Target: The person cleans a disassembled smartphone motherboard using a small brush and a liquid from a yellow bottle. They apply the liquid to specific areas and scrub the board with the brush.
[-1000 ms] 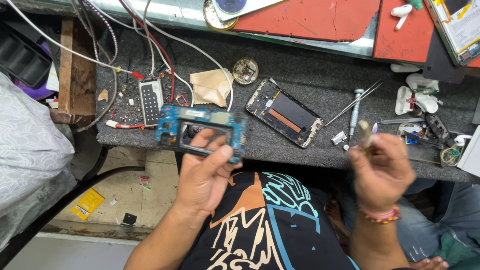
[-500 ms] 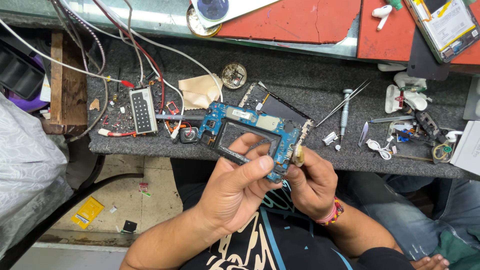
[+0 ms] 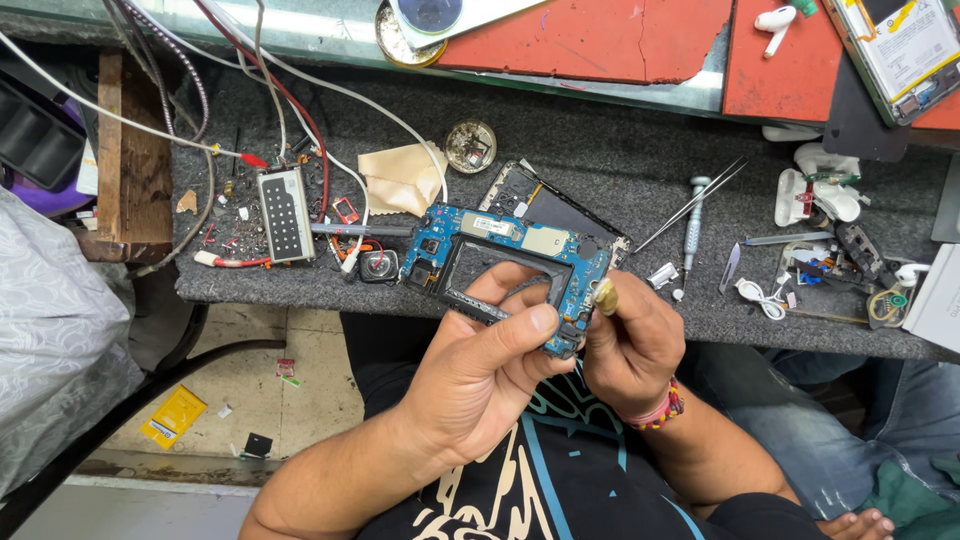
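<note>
Here the left hand (image 3: pixel 480 375) grips the blue circuit board (image 3: pixel 505 255) (right hand (image 3: pixel 630 345) clenches a brass-tipped tool (image 3: pixel 604 296)).

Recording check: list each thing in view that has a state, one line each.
Blue circuit board: out of its phone, held up over the bench edge.
Left hand: gripping the board's lower edge.
Right hand: closed on a small brass-coloured tip.
Opened phone body: lying flat, back off.
Screwdriver: lying unused.
</note>
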